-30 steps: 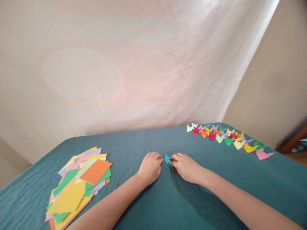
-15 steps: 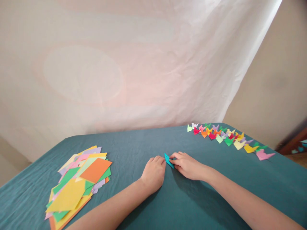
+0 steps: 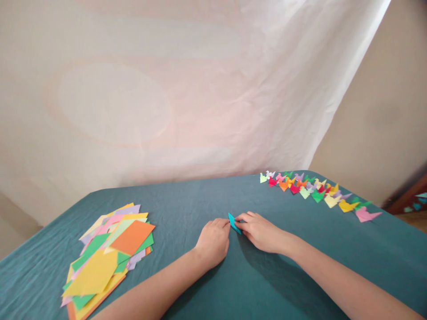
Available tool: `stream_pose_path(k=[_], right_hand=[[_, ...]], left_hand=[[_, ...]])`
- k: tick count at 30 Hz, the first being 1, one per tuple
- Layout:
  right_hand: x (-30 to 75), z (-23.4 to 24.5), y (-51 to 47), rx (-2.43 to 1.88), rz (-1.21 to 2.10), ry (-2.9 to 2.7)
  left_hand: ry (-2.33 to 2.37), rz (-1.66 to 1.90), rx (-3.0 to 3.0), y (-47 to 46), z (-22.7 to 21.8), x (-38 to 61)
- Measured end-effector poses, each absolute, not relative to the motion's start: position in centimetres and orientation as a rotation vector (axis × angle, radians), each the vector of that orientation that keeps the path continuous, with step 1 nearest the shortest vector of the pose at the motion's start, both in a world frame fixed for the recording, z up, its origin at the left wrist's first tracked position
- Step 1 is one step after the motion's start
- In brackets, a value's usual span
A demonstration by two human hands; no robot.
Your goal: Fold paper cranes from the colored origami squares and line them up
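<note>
The teal paper (image 3: pixel 234 223) lies just below the middle of the frame, on the desk (image 3: pixel 300 275), between the two hands. It is a small, narrow folded piece with sharp creases. One pointed end tips up and away toward the upper left, and the other end runs down and right under the right hand's fingers. Its bright blue-green stands out only a little from the duller teal cloth that covers the desk.

The right hand (image 3: pixel 262 232) rests on the cloth just right of the paper, thumb and forefinger pressed together on its near edge and pinching it. The left hand (image 3: pixel 213 242) sits just left of it, knuckles up. Its fingers (image 3: pixel 223 222) are curled close together with the tips against the paper's left side; whether they grip it cannot be told.

At the lower left, well apart from the hands, lies a loose pile of flat sheets (image 3: pixel 110 249) in orange, yellow, green, pink and lilac. At the right, along the desk's far edge, a row of small folded birds (image 3: pixel 313 189) in many colours runs toward a pink one at the end. A creased white backdrop (image 3: pixel 167 89) hangs behind the desk.
</note>
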State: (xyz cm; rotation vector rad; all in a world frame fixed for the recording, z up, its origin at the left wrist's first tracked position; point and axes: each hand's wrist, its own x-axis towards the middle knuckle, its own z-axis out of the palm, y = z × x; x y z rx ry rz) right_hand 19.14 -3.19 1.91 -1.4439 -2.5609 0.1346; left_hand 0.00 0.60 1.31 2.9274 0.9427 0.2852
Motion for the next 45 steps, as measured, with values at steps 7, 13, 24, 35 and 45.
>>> stream_pose_path(k=[7,13,24,35,45], right_hand=[[19.0,1.9,-3.3,-1.449,0.12,-2.552],[18.8,1.7,-3.4,-1.495,0.064,-2.564],[17.7,1.6,-3.8,-1.641,-0.016,-2.564],[18.4,1.4,-3.4,-1.578,0.073,-2.524],[18.8,1.1,-3.2,-1.543,0.129,-2.455]], left_hand=[[0.949,0.325,2.917,0.6,1.2,0.0],[0.954,0.323,2.925,0.7,1.2,0.0],[0.987,0.248,3.018,0.6,1.2,0.3],[0.991,0.216,3.031,0.5,1.4,0.2],[0.985,0.279,3.022,0.3,1.3,0.2]])
